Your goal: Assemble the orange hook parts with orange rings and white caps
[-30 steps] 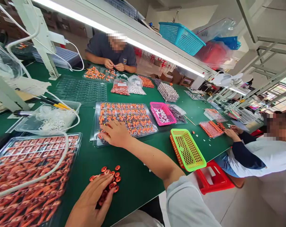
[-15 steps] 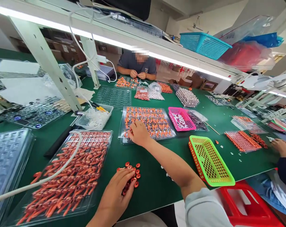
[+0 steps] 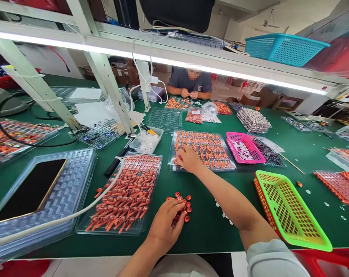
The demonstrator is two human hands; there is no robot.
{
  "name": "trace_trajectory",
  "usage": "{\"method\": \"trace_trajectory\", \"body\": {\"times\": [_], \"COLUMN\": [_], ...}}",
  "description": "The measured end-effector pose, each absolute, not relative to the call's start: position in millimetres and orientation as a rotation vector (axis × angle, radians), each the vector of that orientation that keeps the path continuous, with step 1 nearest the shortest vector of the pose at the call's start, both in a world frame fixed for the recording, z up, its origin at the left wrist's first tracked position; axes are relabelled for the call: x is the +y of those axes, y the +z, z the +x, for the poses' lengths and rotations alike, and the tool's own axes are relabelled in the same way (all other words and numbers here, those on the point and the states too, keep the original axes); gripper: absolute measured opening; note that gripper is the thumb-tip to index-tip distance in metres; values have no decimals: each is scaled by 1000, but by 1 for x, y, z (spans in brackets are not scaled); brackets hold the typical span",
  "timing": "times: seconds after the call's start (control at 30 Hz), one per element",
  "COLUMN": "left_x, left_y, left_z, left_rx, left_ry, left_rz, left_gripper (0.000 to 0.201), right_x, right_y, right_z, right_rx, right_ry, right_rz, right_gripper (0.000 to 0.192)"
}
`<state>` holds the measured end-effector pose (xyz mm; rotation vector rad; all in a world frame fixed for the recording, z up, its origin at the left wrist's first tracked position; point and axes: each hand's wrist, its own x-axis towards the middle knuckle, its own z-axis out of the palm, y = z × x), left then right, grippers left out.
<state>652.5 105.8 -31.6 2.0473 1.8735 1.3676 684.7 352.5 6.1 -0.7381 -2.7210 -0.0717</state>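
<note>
My left hand point(image 3: 165, 226) rests fingers-down on a small pile of red ring-shaped parts point(image 3: 183, 204) on the green table point(image 3: 209, 215). My right hand point(image 3: 188, 159) reaches forward to the near left corner of a clear tray of orange parts point(image 3: 203, 150), fingertips touching the tray. What the fingers pinch, if anything, is hidden. A second clear tray heaped with orange parts point(image 3: 128, 192) lies just left of the ring pile.
A green-and-orange basket point(image 3: 290, 211) sits at my right, a pink basket point(image 3: 243, 147) behind it. A stack of clear trays with a dark phone point(image 3: 33, 188) lies left. A white cable point(image 3: 76, 211) crosses the left trays. A person point(image 3: 190, 82) works opposite. Shelf posts point(image 3: 111, 88) rise at left.
The view has swung left, so everything sits further right in frame and the phone tray has come into view. Both hands stay on the ring pile and the tray.
</note>
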Motion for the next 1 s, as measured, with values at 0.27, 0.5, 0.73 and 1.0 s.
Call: {"method": "trace_trajectory", "body": {"times": [0.27,0.5,0.73,1.0], "left_x": [107,105,105,105], "left_y": [-30,-33,-35,-34], "left_z": [651,650,650,649], "left_rx": [1837,1834,1843,1849], "left_ry": [1408,1407,1431,1453], "left_rz": [1988,1913,1918,1895], "left_gripper": [21,20,19,19], "right_x": [358,361,369,366], "right_y": [-1,-4,0,4], "right_z": [685,678,673,692], "right_rx": [-2735,-2710,-2662,-2570], "right_ry": [-142,-190,-196,-115], "right_rz": [-743,-790,-871,-934], "right_gripper": [21,28,31,30]}}
